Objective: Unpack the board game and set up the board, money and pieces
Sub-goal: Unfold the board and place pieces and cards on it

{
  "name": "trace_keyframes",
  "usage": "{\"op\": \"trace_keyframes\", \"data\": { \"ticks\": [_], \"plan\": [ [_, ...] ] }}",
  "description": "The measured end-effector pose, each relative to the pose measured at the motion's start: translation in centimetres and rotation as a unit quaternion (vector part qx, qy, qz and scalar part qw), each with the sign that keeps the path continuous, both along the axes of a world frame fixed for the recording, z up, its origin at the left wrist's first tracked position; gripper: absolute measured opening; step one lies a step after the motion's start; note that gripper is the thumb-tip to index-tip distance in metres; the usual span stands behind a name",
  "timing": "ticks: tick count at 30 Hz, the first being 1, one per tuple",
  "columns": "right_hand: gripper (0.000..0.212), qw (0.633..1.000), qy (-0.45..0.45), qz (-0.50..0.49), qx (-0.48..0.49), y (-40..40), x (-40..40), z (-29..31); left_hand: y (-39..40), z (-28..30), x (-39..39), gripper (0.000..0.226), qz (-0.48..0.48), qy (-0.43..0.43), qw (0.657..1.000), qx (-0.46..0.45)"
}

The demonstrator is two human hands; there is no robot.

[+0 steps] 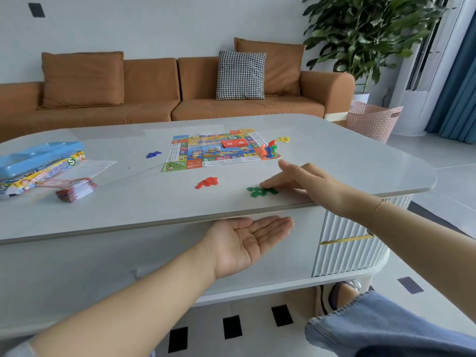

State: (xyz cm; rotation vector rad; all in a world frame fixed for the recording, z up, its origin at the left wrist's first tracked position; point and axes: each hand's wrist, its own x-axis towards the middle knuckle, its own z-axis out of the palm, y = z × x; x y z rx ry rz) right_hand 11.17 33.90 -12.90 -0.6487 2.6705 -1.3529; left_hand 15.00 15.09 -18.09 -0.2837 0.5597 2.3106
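- Head view, looking forward and down: a pale table fills the middle, with the game board laid flat on it at about 12 o'clock from the hands.
- On the board lie a red card stack near its centre, a white die just beside it at 9 o'clock, and a cluster of coloured figures standing on the board's corner at 3 o'clock.
- Four small heaps of flat tokens sit around the board: blue tokens at 9 o'clock, yellow tokens past the corner at 2 o'clock, red tokens at 6 o'clock, green tokens at 5 o'clock, near the table edge.
- Right hand reaches over the table edge with fingers straight and lightly spread; its fingertips touch the green tokens, thumb raised toward the board.
- Left hand is held palm up below the table edge, at 6 o'clock from the green tokens, fingers straight and together, holding nothing.
- At 9 o'clock on the table: the game box with a blue plastic tray on top, a paper sheet beside it, and the money stack in front of it.
- Beyond the table, at 12 o'clock, stand a brown sofa with a checked cushion, a leafy plant and a pink basket.
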Motion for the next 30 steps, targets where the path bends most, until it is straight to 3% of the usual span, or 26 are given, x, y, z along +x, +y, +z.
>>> {"op": "trace_keyframes", "data": {
  "ticks": [5,14,17,24,27,30],
  "plan": [
    [0.057,0.997,-0.036,0.043,-0.045,0.3,1.9,0.5,0.2,0.2,0.2,0.047,0.009,-0.008,1.000,0.002],
    [0.069,0.976,-0.124,0.139,-0.116,0.5,3.0,1.4,0.3,0.7,0.4,0.044,0.022,-0.029,0.999,0.006],
    [0.068,0.974,-0.127,0.164,-0.092,-0.6,3.8,1.4,0.3,0.7,0.6,0.041,0.022,-0.028,0.999,0.009],
    [0.064,0.982,-0.036,0.093,-0.161,-1.2,2.0,2.0,0.2,0.7,0.4,0.043,0.017,-0.048,0.999,0.010],
    [0.059,0.992,-0.002,0.031,-0.122,-2.1,0.3,2.0,0.3,0.8,0.4,0.044,0.022,-0.055,0.998,0.008],
    [0.055,0.997,-0.037,0.026,-0.068,-3.1,-0.6,1.3,0.3,0.9,0.4,0.044,0.020,-0.056,0.998,0.007]
  ]
}}
